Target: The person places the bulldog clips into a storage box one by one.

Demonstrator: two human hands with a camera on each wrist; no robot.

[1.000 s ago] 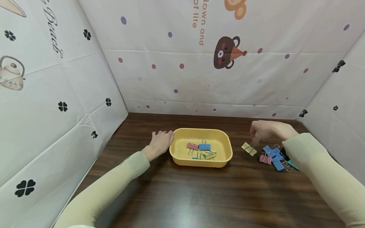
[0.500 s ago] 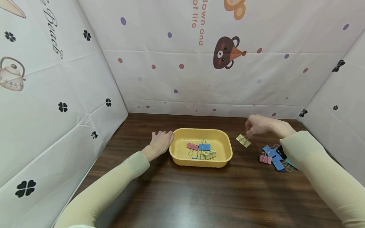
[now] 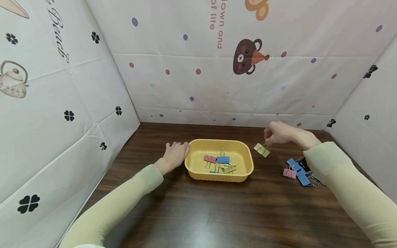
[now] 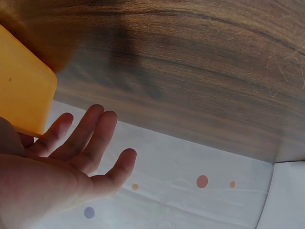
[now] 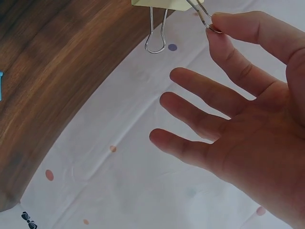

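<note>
At the left end of a yellow plastic tray (image 3: 220, 178), my left hand (image 3: 172, 156) rests against the rim, its fingers loosely extended in the left wrist view. The tray holds a pink binder clip (image 3: 210, 158), a blue binder clip (image 3: 223, 159) and a yellow one (image 3: 228, 168), with a teal edge partly hidden below. My right hand (image 3: 277, 133) pinches a wire handle of another yellow binder clip (image 3: 262, 150) between thumb and index finger. That clip hangs right of the tray; the right wrist view shows the other fingers (image 5: 190, 114) spread and its second handle dangling.
A pile of binder clips lies on the dark wooden table (image 3: 198, 210) to the right: blue clips (image 3: 302, 178), a pink clip (image 3: 289, 173), a black one (image 3: 304, 164), and a teal one partly behind the right sleeve (image 3: 328, 168). Printed white sheets (image 3: 217, 89) enclose the back and sides.
My right hand has moved up and left with the yellow binder clip, away from the pile and closer to the tray. The left hand and tray have stayed put.
</note>
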